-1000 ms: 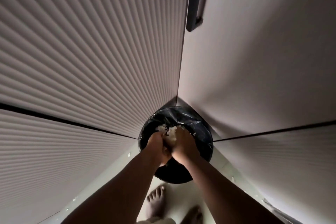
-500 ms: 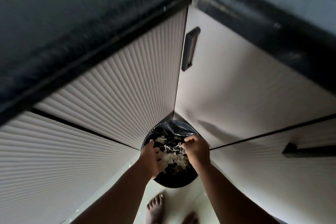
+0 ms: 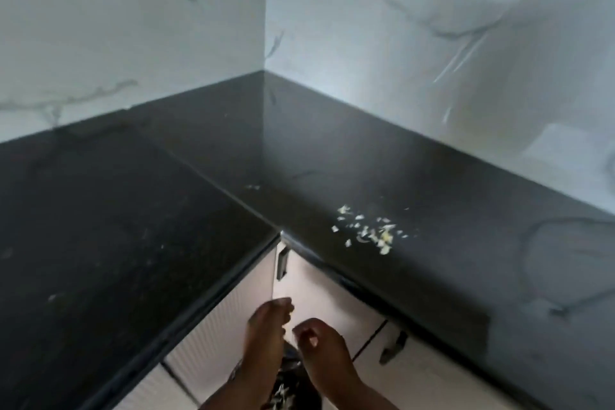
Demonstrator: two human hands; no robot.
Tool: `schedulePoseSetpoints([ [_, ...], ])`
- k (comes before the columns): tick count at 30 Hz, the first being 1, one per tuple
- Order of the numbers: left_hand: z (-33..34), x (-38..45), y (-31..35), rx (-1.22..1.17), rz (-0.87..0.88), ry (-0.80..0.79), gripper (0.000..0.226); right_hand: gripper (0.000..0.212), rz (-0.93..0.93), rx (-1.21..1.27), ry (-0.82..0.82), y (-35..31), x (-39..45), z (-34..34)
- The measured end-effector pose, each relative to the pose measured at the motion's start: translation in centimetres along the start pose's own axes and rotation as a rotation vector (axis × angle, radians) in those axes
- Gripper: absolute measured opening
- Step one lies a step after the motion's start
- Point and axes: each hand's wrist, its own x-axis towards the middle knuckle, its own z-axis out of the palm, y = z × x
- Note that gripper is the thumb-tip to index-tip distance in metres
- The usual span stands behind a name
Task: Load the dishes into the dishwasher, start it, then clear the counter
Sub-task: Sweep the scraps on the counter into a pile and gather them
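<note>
A black L-shaped counter (image 3: 166, 210) fills the view and meets white marble walls at its inner corner. A small scatter of pale food scraps (image 3: 369, 231) lies on the right run of the counter, with a few more bits (image 3: 253, 187) near the seam. My left hand (image 3: 266, 329) and my right hand (image 3: 319, 349) hang below the counter edge in front of the cabinet doors, fingers loosely curled, nothing held. Between my forearms shows a black-lined bin (image 3: 286, 383) with pale scraps inside.
White ribbed cabinet fronts (image 3: 213, 336) sit under the counter, with dark handles at the corner (image 3: 282, 265) and lower right (image 3: 394, 346). The counter's front edge overhangs just above my hands.
The view has swung up from the bin to the countertop. My hands have left the bin's scraps and risen, now apart and empty.
</note>
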Motion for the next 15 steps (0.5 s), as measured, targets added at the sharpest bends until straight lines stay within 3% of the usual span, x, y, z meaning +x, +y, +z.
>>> schedulePoseSetpoints([
  [4, 0.9, -1.3, 7.2, 0.008, 0.364, -0.165, 0.021, 0.035, -0.155, 0.024, 0.173, -6.3, -0.9, -6.3],
  [9, 2.2, -0.6, 14.2, 0.136, 0.549, -0.341, 0.021, 0.023, -0.160, 0.016, 0.472, -8.8, -0.7, -13.3],
  [12, 3.6, 1.5, 15.4, 0.436, 0.558, -0.400, 0.053, 0.007, -0.067, -0.158, 0.521, -7.5, 0.5, -16.8],
  [13, 4.2, 2.3, 15.3, 0.578, 0.578, -0.403, 0.065, 0.013, -0.018, -0.228, 0.511, -6.6, 1.0, -18.0],
  [15, 5.4, 4.0, 14.9, 0.847, 0.614, -0.412, 0.081, 0.048, 0.090, -0.357, 0.470, -4.7, 2.2, -19.9],
])
